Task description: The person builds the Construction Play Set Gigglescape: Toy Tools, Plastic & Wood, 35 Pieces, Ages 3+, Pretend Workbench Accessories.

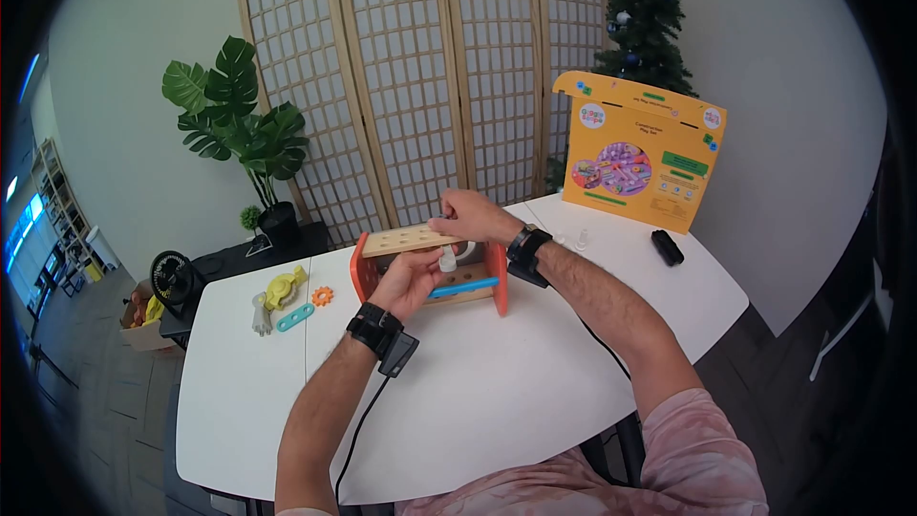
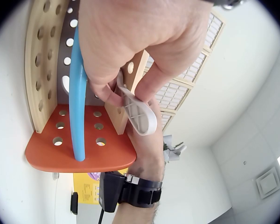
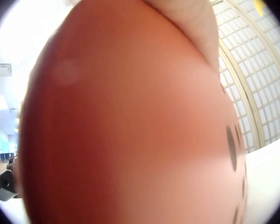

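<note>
A toy bench with a perforated wooden top, orange side panels and a blue bar stands on the table. My left hand is at its front, pinching a pale grey plastic piece between thumb and fingers, close to the top board's edge. Above the right end of the top, my right hand has its fingers bent down over the board; what lies between its fingertips is too small to tell. In the right wrist view an orange panel hides the fingers.
At the table's left lie a yellow piece, a grey piece, a teal strip and an orange gear. Small clear pieces, a black case and a yellow box are at the right.
</note>
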Demonstrator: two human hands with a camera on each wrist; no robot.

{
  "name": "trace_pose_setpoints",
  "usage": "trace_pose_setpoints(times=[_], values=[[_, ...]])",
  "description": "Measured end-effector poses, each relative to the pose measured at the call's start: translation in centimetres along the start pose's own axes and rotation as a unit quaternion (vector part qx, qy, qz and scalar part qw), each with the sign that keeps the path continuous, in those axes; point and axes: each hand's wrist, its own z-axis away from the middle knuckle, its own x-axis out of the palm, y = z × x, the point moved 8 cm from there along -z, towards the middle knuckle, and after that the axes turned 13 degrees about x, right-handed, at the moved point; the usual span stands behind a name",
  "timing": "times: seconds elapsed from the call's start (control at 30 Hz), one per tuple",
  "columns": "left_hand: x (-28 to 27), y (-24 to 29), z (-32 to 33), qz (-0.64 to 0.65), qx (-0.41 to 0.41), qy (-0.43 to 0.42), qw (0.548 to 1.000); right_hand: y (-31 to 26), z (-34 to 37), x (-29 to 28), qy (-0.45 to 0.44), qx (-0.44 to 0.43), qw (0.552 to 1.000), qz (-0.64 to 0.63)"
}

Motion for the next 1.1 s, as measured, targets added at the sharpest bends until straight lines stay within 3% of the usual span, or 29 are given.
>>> trace_pose_setpoints(times=[0.07, 0.17, 0.37, 0.43, 0.47, 0.53, 0.67, 0.73, 0.77, 0.83, 0.97, 1.03, 1.1], values=[[0.0, 0.0, 0.0, 0.0, -0.002, 0.001, 1.0, 0.3, 0.0, -0.3, 0.013, 0.02, 1.0, -0.014], [0.0, 0.0, 0.0, -0.001, -0.002, 0.0, 1.0, 0.4, -0.6, 0.4, 0.014, -0.054, 0.997, -0.054], [0.0, 0.0, 0.0, -0.004, -0.005, -0.004, 1.0, 1.1, -0.4, 0.2, 0.002, 0.052, 0.999, 0.016], [0.2, 0.0, 0.1, -0.006, -0.004, -0.005, 1.0, -0.1, -0.2, 0.1, 0.042, -0.072, 0.995, -0.058], [0.1, 0.0, 0.1, -0.008, -0.004, 0.0, 1.0, 0.3, -0.5, 0.2, 0.041, -0.072, 0.995, -0.058], [0.2, 0.1, 0.2, -0.01, -0.004, 0.006, 1.0, 0.4, -0.4, 0.1, -0.007, 0.021, 1.0, 0.02], [0.1, 0.1, 0.1, -0.008, -0.001, 0.0, 1.0, 0.4, -0.1, -0.2, -0.002, 0.053, 0.999, -0.002], [0.1, 0.1, 0.1, -0.006, -0.001, -0.001, 1.0, 0.1, -0.4, 0.3, 0.027, -0.071, 0.996, -0.041], [0.1, 0.0, 0.1, -0.004, -0.003, 0.002, 1.0, 0.3, -0.5, 0.4, 0.027, -0.072, 0.996, -0.041], [0.0, 0.0, 0.1, -0.003, -0.005, 0.005, 1.0, 0.4, -0.4, 0.2, 0.001, -0.005, 1.0, 0.026], [0.0, 0.0, 0.0, 0.002, -0.002, -0.002, 1.0, 0.7, -0.1, 0.0, -0.006, 0.049, 0.999, 0.009], [0.1, 0.0, 0.1, 0.003, -0.001, -0.001, 1.0, 0.0, -0.4, 0.4, 0.005, -0.059, 0.998, -0.024], [0.1, -0.1, 0.2, 0.013, -0.007, 0.008, 1.0, 0.7, -0.7, 0.8, -0.013, -0.037, 0.999, -0.012]])
